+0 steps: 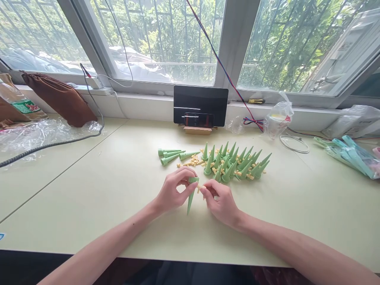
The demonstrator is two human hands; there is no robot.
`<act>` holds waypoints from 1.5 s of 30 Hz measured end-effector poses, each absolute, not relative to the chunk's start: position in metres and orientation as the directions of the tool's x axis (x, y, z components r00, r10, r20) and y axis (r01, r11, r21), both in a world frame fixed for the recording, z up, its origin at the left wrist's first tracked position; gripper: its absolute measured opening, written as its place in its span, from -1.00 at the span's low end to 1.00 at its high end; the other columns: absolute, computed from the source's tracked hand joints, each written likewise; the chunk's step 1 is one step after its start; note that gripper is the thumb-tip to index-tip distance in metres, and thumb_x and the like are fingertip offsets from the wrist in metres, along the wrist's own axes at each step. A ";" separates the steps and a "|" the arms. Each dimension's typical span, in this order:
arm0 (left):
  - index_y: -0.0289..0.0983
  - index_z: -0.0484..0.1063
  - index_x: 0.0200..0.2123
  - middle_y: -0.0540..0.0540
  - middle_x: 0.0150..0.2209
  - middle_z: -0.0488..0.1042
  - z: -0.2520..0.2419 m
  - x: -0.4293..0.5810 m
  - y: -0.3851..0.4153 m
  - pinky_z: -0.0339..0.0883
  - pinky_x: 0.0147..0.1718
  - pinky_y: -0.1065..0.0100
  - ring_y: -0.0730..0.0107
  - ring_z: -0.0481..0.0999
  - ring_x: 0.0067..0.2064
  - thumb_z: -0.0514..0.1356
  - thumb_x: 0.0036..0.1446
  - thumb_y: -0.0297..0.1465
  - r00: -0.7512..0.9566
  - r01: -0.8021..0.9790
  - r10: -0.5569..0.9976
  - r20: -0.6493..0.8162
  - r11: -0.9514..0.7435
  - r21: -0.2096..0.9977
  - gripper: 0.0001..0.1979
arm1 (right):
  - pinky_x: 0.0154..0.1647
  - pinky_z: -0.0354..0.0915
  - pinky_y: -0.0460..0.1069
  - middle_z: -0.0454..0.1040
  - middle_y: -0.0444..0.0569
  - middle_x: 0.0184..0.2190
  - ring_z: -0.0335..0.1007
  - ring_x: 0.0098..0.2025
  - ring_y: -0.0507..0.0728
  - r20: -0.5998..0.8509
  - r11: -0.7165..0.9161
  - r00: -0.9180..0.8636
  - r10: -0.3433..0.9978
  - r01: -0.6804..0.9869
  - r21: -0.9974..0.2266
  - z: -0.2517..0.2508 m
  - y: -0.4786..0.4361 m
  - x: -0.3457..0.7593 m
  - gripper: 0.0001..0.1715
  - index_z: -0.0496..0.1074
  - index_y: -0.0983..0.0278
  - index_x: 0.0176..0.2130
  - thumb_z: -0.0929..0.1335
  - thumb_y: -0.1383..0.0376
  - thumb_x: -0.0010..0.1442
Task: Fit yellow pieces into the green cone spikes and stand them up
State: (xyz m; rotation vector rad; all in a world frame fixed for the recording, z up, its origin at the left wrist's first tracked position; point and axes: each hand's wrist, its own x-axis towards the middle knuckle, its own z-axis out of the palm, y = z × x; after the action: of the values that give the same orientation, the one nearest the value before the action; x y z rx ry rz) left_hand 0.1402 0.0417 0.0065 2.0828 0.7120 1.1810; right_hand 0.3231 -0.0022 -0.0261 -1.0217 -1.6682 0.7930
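Note:
Between thumb and fingers, my left hand (178,188) grips a green plastic cone-shaped spike (190,202) near its wide end, its tip pointing down toward me. My right hand (219,198) pinches a small yellow plastic valve piece (199,188) right beside the spike's wide end; whether the two parts touch is hard to tell. Just beyond my hands is a small heap of loose yellow pieces (194,160). Left of the heap lie several loose green spikes (170,155). To the right, many green spikes (227,172) stand upright in a cluster, with yellow pieces showing at their bases.
A black tablet (201,101) leans at the back with a phone (198,119) before it. At the left are a brown pouch (61,97), a cable and crumpled plastic (44,136). A bagged cup (277,118), a white cable (293,144) and teal-handled items (353,154) lie right.

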 end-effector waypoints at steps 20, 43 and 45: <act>-0.27 0.43 -0.23 -0.15 -0.24 0.44 0.005 0.138 0.043 0.47 -0.44 0.42 0.35 0.47 -0.23 0.21 0.23 -0.50 0.476 0.127 0.693 0.541 -0.663 0.738 -0.95 | -0.55 0.21 -0.09 0.34 -0.15 -0.52 0.23 -0.57 -0.01 0.404 0.431 -0.157 0.901 0.224 -0.874 -0.024 -0.003 0.322 -0.76 0.38 0.27 -0.29 0.28 0.19 0.37; -0.29 0.44 -0.17 -0.18 -0.21 0.46 0.004 0.139 0.044 0.49 -0.43 0.43 0.35 0.48 -0.19 0.20 0.23 -0.55 0.473 0.092 0.661 0.582 -0.695 0.713 -0.88 | -0.56 -0.09 -0.08 0.03 -0.26 -0.62 -0.11 -0.59 -0.04 0.376 0.442 -0.255 0.891 0.299 -0.846 -0.026 0.000 0.323 -0.60 0.16 0.24 -0.48 0.25 0.18 0.38; -0.29 0.44 -0.17 -0.18 -0.21 0.45 0.003 0.139 0.044 0.49 -0.43 0.43 0.34 0.47 -0.18 0.20 0.23 -0.56 0.482 0.087 0.648 0.590 -0.705 0.703 -0.87 | -0.55 -0.07 -0.08 0.03 -0.25 -0.63 -0.10 -0.58 -0.04 0.384 0.456 -0.264 0.885 0.323 -0.829 -0.028 0.000 0.323 -0.56 0.15 0.24 -0.51 0.22 0.19 0.40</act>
State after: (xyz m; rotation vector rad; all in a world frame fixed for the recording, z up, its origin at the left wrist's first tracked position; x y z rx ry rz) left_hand 0.1387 0.0445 0.0035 2.1250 0.6042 1.2015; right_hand 0.3233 0.0003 -0.0283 -1.0272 -1.8080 0.7864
